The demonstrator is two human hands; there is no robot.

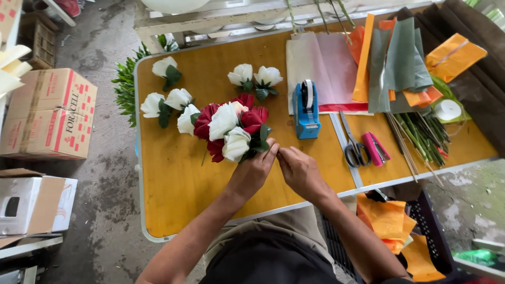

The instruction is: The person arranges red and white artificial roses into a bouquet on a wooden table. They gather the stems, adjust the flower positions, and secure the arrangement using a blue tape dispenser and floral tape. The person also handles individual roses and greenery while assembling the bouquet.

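Note:
My left hand (255, 171) grips the stems of a bunch of red and white artificial roses (231, 123), its heads pointing away over the orange table (173, 189). My right hand (299, 169) sits right beside it, fingertips pinched at the bunch's stems where the two hands meet. What the right fingers pinch is too small to make out. Several loose white roses (178, 99) lie on the table to the left and behind the bunch, and two more white roses (255, 78) lie further back.
A blue tape dispenser (306, 109) stands just right of the bunch. Scissors (351, 147) and a pink stapler (374, 147) lie further right, by green stems (427, 134). Wrapping sheets (392, 60) cover the far right. Cardboard boxes (50, 113) stand on the floor at left.

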